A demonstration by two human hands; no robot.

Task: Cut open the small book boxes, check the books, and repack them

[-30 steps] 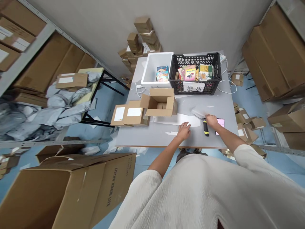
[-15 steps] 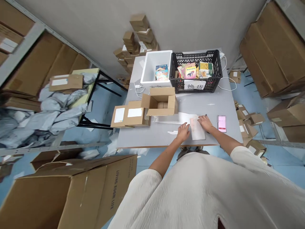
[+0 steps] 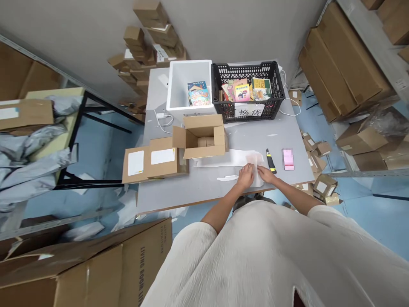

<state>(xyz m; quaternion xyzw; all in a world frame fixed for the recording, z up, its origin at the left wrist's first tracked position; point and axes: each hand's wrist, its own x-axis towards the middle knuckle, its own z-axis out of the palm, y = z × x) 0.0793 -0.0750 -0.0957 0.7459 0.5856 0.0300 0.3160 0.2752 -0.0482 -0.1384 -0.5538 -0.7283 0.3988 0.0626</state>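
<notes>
A pale, pinkish-white wrapped packet (image 3: 256, 170) lies near the table's front edge. My left hand (image 3: 246, 176) is closed at its left side, fingers pinching the wrap. My right hand (image 3: 266, 175) grips the packet from the right, fingertips close to those of my left. Under and behind it stretches a strip of white paper (image 3: 231, 158). A black and yellow utility knife (image 3: 271, 161) rests to the right of the packet, and a phone with a pink screen (image 3: 288, 159) is beyond it. A thin white scrap (image 3: 228, 178) lies left of my left hand.
An open cardboard box (image 3: 204, 140) stands mid-table beside closed labelled boxes (image 3: 162, 157). Behind are a white bin (image 3: 173, 87) and a black crate (image 3: 277, 100), both holding books. A large carton (image 3: 140, 260) stands at the lower left. Grey parcels (image 3: 28, 166) fill the left side.
My view has shifted, moving the table leftward in the picture. My hands have drawn together on the packet. The utility knife, mostly hidden before by my right hand, is now uncovered.
</notes>
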